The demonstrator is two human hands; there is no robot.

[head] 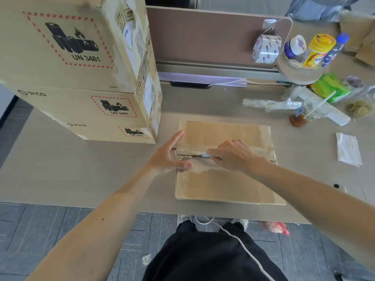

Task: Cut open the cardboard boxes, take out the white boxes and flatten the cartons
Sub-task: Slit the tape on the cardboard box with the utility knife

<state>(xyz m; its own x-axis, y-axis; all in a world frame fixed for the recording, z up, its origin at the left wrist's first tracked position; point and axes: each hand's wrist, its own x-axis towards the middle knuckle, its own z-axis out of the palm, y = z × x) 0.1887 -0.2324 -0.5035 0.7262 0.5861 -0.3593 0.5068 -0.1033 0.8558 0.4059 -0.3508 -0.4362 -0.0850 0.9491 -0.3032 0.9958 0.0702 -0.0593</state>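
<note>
While spread left fingers (pixel 178 137) brace the carton (pixel 223 184), right fingers (pixel 220 152) grip a cutter (pixel 206 155) on its seam.

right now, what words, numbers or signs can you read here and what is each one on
"UN 3481": top carton, under a battery-and-flame sign in a red dashed frame
"UN 3481": middle carton, same sign
"UN 3481": bottom carton, same sign
"PICO": middle carton
"PICO": bottom carton
Too blurred or small to read: tape roll, yellow jar, blue bottle, the cartons' side stickers

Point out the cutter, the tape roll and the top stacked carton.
cutter (pixel 207 155), head view, blue handle end
tape roll (pixel 271 48), head view, printed outer band
top stacked carton (pixel 67 42), head view, battery warning label
</note>
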